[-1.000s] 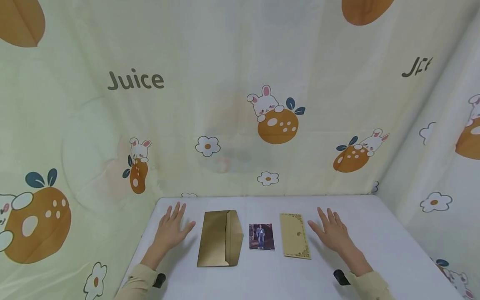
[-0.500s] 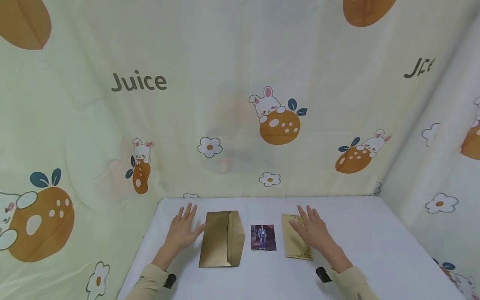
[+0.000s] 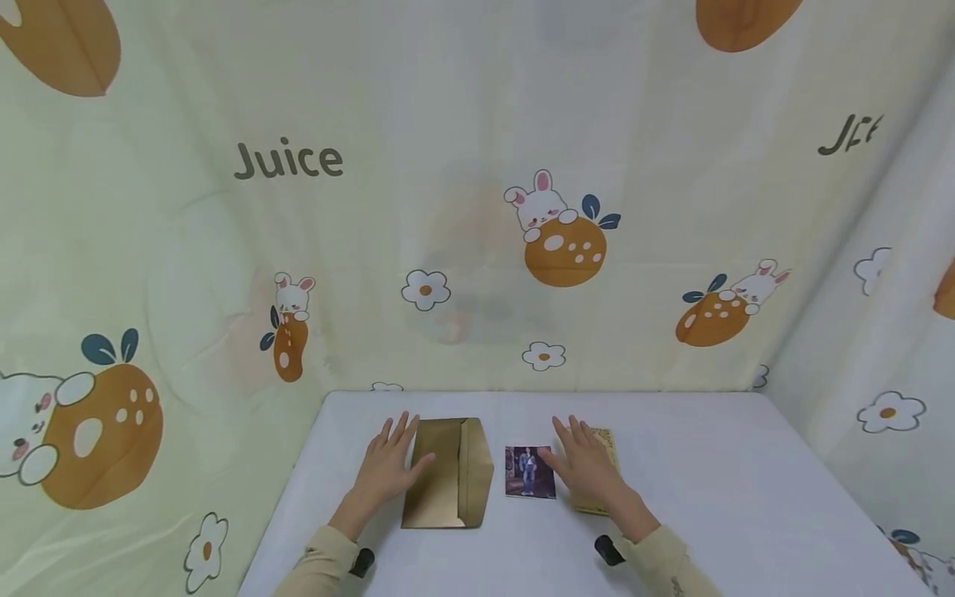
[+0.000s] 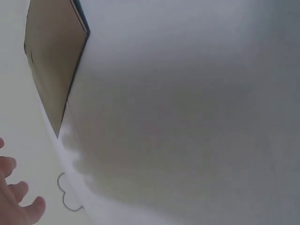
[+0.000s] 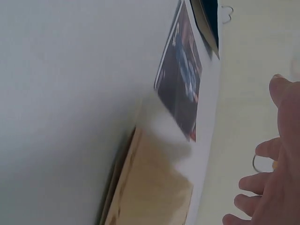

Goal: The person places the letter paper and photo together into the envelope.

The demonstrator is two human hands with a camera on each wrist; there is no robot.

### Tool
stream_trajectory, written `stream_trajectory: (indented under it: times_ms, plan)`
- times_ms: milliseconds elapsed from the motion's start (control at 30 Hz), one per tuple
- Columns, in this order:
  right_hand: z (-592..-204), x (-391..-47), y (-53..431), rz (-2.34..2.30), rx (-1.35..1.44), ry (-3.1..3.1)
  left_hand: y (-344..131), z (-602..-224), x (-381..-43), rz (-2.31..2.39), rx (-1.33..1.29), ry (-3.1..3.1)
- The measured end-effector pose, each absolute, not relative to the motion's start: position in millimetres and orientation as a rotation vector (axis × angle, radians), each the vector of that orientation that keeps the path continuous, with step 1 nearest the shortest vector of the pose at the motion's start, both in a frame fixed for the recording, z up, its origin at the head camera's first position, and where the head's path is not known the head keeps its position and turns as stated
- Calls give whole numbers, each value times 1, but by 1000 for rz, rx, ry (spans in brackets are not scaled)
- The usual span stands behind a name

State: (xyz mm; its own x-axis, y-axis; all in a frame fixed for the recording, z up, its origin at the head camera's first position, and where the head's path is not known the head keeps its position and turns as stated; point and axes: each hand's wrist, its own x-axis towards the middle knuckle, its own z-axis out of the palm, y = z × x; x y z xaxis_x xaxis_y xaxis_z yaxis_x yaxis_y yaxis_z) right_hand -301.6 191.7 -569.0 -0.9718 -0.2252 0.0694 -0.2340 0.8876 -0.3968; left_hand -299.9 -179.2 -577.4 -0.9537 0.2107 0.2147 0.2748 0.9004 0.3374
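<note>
Toward the surface's [image 3: 709, 473] far edge, our left hand [image 3: 388, 466] and right hand [image 3: 588, 468] hovered, fingers released; envelope [image 3: 442, 485], photograph [image 3: 526, 474], card [image 5: 150, 187] lay apart, handling apparently unbegun

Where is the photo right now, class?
In the head view, the photo lies on the white table between the gold envelope at left and the cream card at right.

Gold envelope [image 3: 446, 482], white table [image 3: 746, 485], curtain [image 3: 477, 224] – rabbit-patterned
</note>
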Motion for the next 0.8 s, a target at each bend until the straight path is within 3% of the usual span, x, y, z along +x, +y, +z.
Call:
stream_trajectory:
  times_ms: [800]
  plan:
    - [-591,-300,78,364,976,-2952,-138,-593,-301,-423,-568,-3037]
